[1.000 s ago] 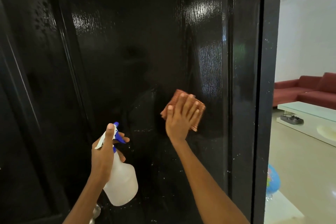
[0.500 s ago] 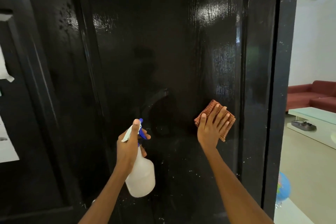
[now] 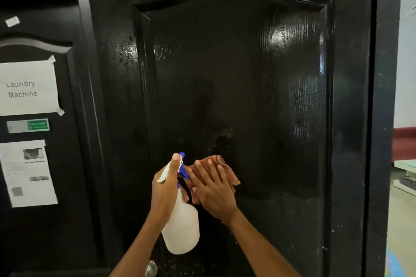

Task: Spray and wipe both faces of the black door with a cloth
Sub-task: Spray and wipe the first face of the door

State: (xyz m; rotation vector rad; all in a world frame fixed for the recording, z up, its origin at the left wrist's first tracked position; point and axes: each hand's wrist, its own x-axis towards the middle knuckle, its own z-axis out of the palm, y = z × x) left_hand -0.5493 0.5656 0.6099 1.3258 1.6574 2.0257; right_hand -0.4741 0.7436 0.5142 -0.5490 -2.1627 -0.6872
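Bottle (image 3: 180,229) comes nearest: your left hand (image 3: 165,189) grips its neck, fingers curled round it. Just beyond, your right hand (image 3: 213,195) presses the cloth (image 3: 221,170) flat-fingered on the door (image 3: 225,74), low on the panel. Wet streaks above suggest this face is midway wiped; the other face, unseen, likely remains.

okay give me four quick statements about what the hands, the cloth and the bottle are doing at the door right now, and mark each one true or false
1. The right hand presses the cloth flat on the black door. True.
2. The left hand holds nothing. False: it grips the spray bottle.
3. The paper sign reads "Laundry Machine". True.
4. The cloth is blue. False: it is reddish-brown check.
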